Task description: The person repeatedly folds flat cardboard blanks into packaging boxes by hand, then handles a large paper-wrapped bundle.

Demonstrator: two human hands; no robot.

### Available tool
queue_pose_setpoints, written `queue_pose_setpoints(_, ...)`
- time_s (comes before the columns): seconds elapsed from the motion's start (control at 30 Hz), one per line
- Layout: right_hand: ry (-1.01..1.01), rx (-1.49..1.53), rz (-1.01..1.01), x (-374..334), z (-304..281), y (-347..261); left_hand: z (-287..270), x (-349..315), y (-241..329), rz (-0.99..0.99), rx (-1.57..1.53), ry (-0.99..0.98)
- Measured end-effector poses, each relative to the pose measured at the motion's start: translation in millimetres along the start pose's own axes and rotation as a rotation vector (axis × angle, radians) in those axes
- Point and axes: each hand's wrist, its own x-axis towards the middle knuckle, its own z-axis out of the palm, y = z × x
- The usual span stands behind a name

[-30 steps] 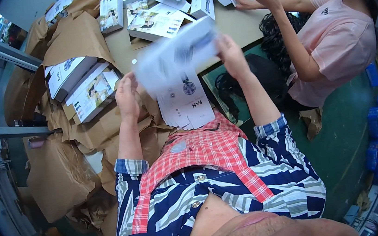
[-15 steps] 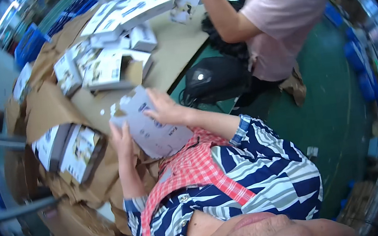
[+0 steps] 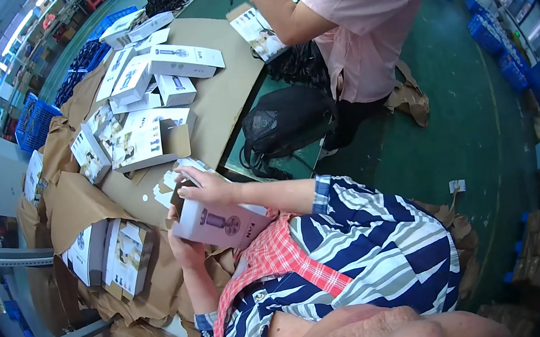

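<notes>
Close to my apron I hold a white carton (image 3: 218, 225) printed with a purple fan picture. Its sides stand apart as a box, and the end facing away from me shows a dark opening with loose flaps. My left hand (image 3: 188, 250) is closed around the near left edge, fingertips up by the opening. My right hand (image 3: 209, 190) grips the upper side, with its fingers bent over the rim at the flaps. Past my hands lies another carton (image 3: 141, 148) with a brown flap sticking out.
More white cartons (image 3: 181, 60) are heaped on the cardboard-covered table (image 3: 216, 101). Two cartons (image 3: 124, 258) sit in torn brown paper at left. A black bag (image 3: 288, 123) lies to the right, by a co-worker in a pink shirt (image 3: 367, 24) near a printed carton (image 3: 258, 33). Blue crates (image 3: 37, 122) stand at far left.
The carton looked flat with its broad face up; now it is squared out and turned, showing the fan picture and opening. My right hand has shifted to the rim. The whole view has shifted.
</notes>
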Motion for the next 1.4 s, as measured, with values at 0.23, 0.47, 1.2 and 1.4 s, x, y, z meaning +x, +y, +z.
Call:
queue_pose_setpoints(0.23, -0.22, 0.186, 0.291, 0.1, -16.9, -21.4, 1.4, 19.8, -5.3, 0.044, 0.197, 0.198)
queue_pose_setpoints(0.47, -0.24, 0.2, 0.53, -2.2, -37.6, -8.0, 19.6, 28.4, 11.7, -0.23, -0.269, 0.018)
queue_pose_setpoints(1.2, -0.395, -0.105, 0.291, 0.6, -42.8, -24.0, 5.9, 19.8, 2.9, -0.21, 0.16, -0.091)
queue_pose_setpoints(1.4, -0.564, -0.075, 0.238, -4.7, -55.7, -28.5, -8.3, 20.6, -13.7, -0.204, -0.082, -0.107)
